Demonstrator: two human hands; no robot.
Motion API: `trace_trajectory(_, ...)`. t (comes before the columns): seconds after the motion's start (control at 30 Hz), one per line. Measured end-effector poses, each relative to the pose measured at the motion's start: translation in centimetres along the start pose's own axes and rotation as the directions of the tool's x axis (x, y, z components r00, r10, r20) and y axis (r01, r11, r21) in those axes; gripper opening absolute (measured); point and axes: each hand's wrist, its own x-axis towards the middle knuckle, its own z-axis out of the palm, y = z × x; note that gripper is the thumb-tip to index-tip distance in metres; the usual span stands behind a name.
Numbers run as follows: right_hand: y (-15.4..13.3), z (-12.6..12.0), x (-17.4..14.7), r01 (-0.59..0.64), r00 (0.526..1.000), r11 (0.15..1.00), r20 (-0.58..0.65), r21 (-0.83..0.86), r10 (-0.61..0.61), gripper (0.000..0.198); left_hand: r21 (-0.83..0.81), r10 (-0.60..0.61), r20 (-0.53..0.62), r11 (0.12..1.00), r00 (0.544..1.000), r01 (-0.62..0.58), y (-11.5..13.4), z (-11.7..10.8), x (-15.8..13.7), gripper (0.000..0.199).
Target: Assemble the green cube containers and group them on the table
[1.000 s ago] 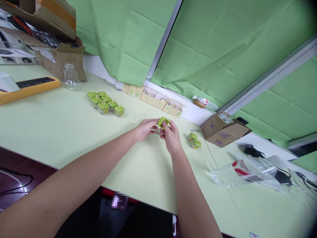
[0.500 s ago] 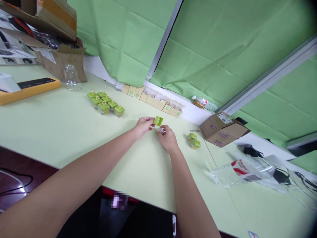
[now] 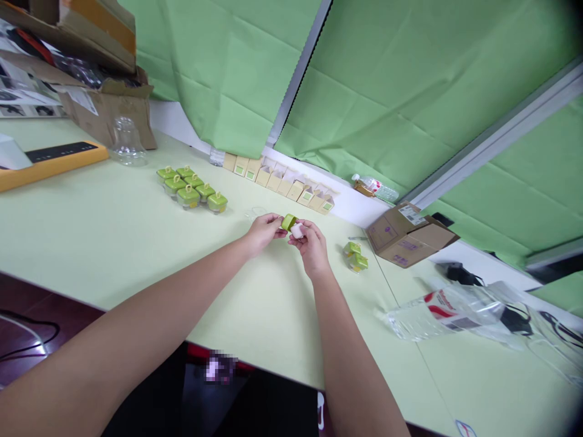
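Over the middle of the table, my left hand (image 3: 265,232) is closed on a small green lid (image 3: 288,222) whose hollow side faces right. My right hand (image 3: 311,243) pinches a small white block (image 3: 297,230) at the lid's opening; whether the two touch I cannot tell. A faint clear plastic piece (image 3: 255,212) lies on the table just behind my left hand. To the left stands a group of several small clear containers with green lids (image 3: 188,194), each with a yellow ring on top. Two more green-lidded containers (image 3: 357,261) stand to the right of my right hand.
A row of small tan boxes (image 3: 277,179) lines the wall. Cardboard boxes stand at the left (image 3: 109,109) and right (image 3: 405,235). A clear jar (image 3: 129,144) and a yellow power strip (image 3: 68,159) are at left, a big plastic bottle (image 3: 437,312) at right.
My right hand has risen and turned, bringing the white block up against or close to the lid's open side. The lid has tilted in my left hand, which has hardly moved.
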Motion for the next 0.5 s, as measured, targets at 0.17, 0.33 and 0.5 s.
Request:
trace_trajectory(0.17,0.1,0.19,-0.05,-0.019,0.999,1.0,-0.036,0.01,0.02,0.028,-0.059,-0.005,0.038,0.998,0.999,0.007,0.17,-0.06,-0.22,0.029)
trace_trajectory(0.33,0.17,0.28,-0.12,-0.018,1.0,1.0,-0.021,-0.022,0.017,0.033,-0.049,0.051,0.011,0.998,0.999,-0.05,0.5,-0.12,-0.39,0.031)
trace_trajectory(0.5,0.21,0.19,-0.15,-0.026,0.999,0.999,-0.047,-0.029,0.024,0.036,-0.019,0.087,-0.094,0.996,0.992,-0.089,0.83,-0.21,-0.33,0.025)
